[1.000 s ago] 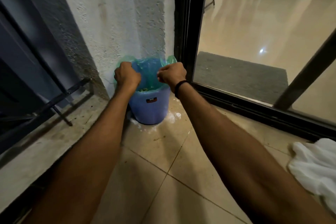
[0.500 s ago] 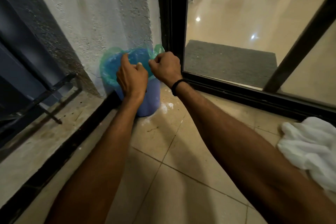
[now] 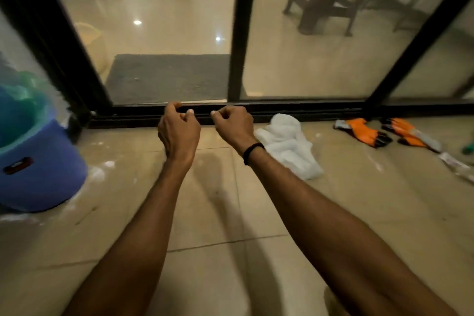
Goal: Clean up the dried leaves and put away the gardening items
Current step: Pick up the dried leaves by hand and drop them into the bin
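counting from left to right: 1 blue bin, 1 white cloth, 2 orange gloves, 1 clear wrapper and 2 bare hands. the bin is round, smooth plastic with a small dark label on its side. it is lined with a thin, crinkled green bag folded over the rim, and stands at the far left by the black door frame, with white powdery smears on the tiles round its base. the cloth is soft and crumpled, lying against the door track just right of the hands. the gloves lie flat and side by side further right, near the track, orange with grey cuffs and dark fingertips. the wrapper lies right of them. the left hand and right hand are in the air in the middle, close together but not touching, fingers loosely curled and holding nothing. 1 black band circles the right wrist. the floor is glossy beige square tile. beyond the glass lies 1 dark rectangular mat.
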`<state>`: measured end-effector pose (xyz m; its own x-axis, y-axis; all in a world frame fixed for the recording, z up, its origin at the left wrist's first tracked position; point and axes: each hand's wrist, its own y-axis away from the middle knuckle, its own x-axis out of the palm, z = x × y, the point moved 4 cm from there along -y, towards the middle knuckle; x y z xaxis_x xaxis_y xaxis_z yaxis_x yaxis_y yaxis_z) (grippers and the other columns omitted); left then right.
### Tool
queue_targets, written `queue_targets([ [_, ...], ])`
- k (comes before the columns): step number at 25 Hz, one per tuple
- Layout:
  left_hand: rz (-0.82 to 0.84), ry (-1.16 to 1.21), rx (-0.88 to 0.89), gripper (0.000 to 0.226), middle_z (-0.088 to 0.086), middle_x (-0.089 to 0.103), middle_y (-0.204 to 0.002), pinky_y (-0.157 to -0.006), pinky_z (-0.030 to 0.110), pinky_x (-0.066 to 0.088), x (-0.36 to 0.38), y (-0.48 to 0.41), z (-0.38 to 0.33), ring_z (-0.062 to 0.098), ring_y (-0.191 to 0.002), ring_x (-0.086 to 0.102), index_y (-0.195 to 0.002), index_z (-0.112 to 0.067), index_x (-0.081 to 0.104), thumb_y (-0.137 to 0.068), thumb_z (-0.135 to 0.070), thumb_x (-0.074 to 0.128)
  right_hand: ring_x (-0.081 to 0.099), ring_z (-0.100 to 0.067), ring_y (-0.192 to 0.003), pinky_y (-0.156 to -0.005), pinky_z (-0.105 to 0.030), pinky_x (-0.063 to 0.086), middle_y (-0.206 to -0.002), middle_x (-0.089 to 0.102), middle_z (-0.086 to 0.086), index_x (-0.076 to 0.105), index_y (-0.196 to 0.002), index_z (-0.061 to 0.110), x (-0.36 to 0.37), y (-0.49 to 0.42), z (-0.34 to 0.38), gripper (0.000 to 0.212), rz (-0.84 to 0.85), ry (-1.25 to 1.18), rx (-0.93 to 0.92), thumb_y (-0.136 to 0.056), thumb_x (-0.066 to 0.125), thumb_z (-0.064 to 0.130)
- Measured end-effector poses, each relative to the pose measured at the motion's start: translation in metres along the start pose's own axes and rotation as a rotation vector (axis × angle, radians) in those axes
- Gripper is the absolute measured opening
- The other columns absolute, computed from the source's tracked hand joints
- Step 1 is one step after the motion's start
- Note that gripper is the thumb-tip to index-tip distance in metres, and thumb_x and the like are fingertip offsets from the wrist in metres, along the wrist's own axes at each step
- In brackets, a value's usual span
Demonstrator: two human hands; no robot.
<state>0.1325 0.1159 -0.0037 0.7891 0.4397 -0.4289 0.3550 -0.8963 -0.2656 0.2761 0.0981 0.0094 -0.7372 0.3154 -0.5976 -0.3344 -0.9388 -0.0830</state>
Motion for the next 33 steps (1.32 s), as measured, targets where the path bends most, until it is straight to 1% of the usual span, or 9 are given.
queue_targets([
  [4,0.226,0.079,0.112,0.029,0.006,0.073,-0.095,-0.092,0.036,0.045,0.097,0.058,-0.068,0.029,-0.105,0.064,-0.118,-0.012,0.063,-0.093,-0.028,0.059,0.059,-0.012,-0.066,-0.063,-0.023,0.039,-0.063,0.062,0.007,0.065,-0.065,0.015,-0.123,0.013,-0.085,0.030,-0.212,0.105,0.156,-0.091,0.062,0.029],
  [7,0.410,0.143,0.208,0.028,0.009,0.073,-0.096,-0.090,0.035,0.045,0.160,0.126,-0.122,0.031,-0.105,0.064,-0.114,-0.010,0.066,-0.092,-0.025,0.060,0.058,-0.017,-0.064,-0.058,-0.028,0.039,-0.063,0.063,0.000,0.065,-0.064,0.010,-0.215,0.043,-0.144,0.031,-0.365,0.208,0.274,-0.091,0.061,0.025],
  [12,0.780,0.172,0.417,0.027,0.012,0.073,-0.104,-0.086,0.039,0.048,0.233,0.272,-0.205,0.033,-0.103,0.064,-0.116,-0.012,0.067,-0.092,-0.024,0.061,0.062,-0.015,-0.078,-0.068,-0.024,0.043,-0.077,0.069,0.000,0.070,-0.076,0.013,-0.348,0.137,-0.241,0.019,-0.582,0.234,0.548,-0.092,0.064,0.022],
  [15,1.000,0.159,0.495,0.028,0.010,0.073,-0.102,-0.083,0.035,0.048,0.258,0.352,-0.215,0.028,-0.099,0.066,-0.116,-0.011,0.067,-0.094,-0.027,0.064,0.067,-0.015,-0.082,-0.078,-0.028,0.055,-0.081,0.073,-0.001,0.075,-0.084,0.011,-0.391,0.211,-0.303,0.013,-0.664,0.194,0.713,-0.090,0.069,0.020],
  [18,1.191,0.103,0.549,0.027,0.010,0.074,-0.099,-0.085,0.036,0.050,0.274,0.419,-0.200,0.027,-0.097,0.067,-0.116,-0.011,0.069,-0.093,-0.025,0.066,0.070,-0.016,-0.086,-0.088,-0.033,0.057,-0.083,0.074,0.000,0.077,-0.086,0.014,-0.414,0.285,-0.356,0.007,-0.761,0.117,0.849,-0.089,0.072,0.018],
  [22,1.362,0.025,0.583,0.026,0.007,0.074,-0.095,-0.081,0.030,0.049,0.286,0.496,-0.167,0.023,-0.093,0.068,-0.114,-0.011,0.071,-0.091,-0.024,0.069,0.071,-0.014,-0.083,-0.086,-0.029,0.057,-0.084,0.075,0.002,0.077,-0.085,0.016,-0.415,0.385,-0.408,0.002,-0.909,0.020,1.015,-0.085,0.075,0.017],
  [27,1.538,0.033,0.591,0.026,0.009,0.073,-0.100,-0.082,0.027,0.052,0.280,0.582,-0.138,0.017,-0.091,0.069,-0.115,-0.008,0.071,-0.092,-0.021,0.070,0.067,-0.010,-0.094,-0.087,-0.015,0.047,-0.096,0.074,0.001,0.077,-0.101,0.010,-0.380,0.483,-0.441,0.016,-1.194,-0.129,1.165,-0.085,0.075,0.014],
  [29,1.575,0.069,0.578,0.026,0.011,0.074,-0.101,-0.084,0.030,0.057,0.273,0.610,-0.133,0.013,-0.086,0.069,-0.117,-0.007,0.071,-0.093,-0.018,0.068,0.067,-0.011,-0.093,-0.087,-0.017,0.049,-0.094,0.073,0.003,0.077,-0.102,0.010,-0.367,0.507,-0.447,0.018,-1.282,-0.159,1.184,-0.085,0.074,0.011],
  [33,1.604,0.047,0.741,0.029,0.011,0.073,-0.110,-0.080,0.015,0.043,0.260,0.656,-0.128,0.012,-0.093,0.068,-0.122,-0.007,0.069,-0.095,-0.018,0.066,0.069,-0.016,-0.088,-0.089,-0.024,0.055,-0.090,0.074,0.001,0.076,-0.097,0.007,-0.361,0.522,-0.448,0.011,-1.357,-0.155,1.163,-0.086,0.072,0.009],
])
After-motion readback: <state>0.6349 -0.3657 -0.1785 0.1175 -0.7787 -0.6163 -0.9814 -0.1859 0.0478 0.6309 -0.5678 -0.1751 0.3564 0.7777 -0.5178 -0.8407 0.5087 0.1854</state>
